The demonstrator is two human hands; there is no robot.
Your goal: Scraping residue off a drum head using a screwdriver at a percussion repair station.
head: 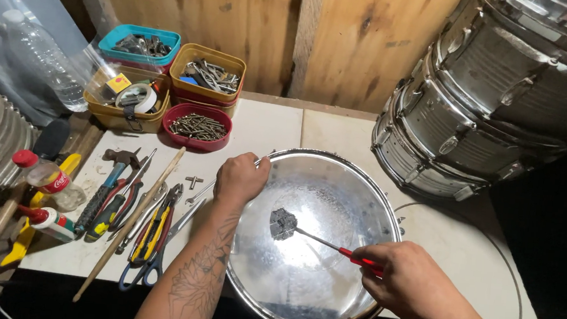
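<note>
The left hand (pixel 241 178) is closed in a fist on the near-left rim of a round, shiny metal drum shell (pixel 317 241) that lies flat on the pale tiled worktop (pixel 266 127); a thin metal piece pokes out of the fist toward the rim, but what it is cannot be made out, and the fingers are hidden under the knuckles; the right hand (pixel 409 281) is closed around the red handle of a slim metal tool (pixel 331 242), whose shaft reaches to a small grey, crumpled pad (pixel 282 224) resting on the shell's mirror-like surface near its middle; whether the pad is fixed to the tip or only touched by it is unclear; the shell's near edge is cut off by the worktop's front and dark shadow.

Left of the forearm lie a hammer with a blue and black grip (pixel 109 182), yellow-handled pliers (pixel 158 227) and a long wooden stick (pixel 131 221), partly overlapping; behind them stand a red oval tin of screws (pixel 198 127) and stacked tins of hardware; silver drums (pixel 487 102) are piled at the right, cropped by the frame.
</note>
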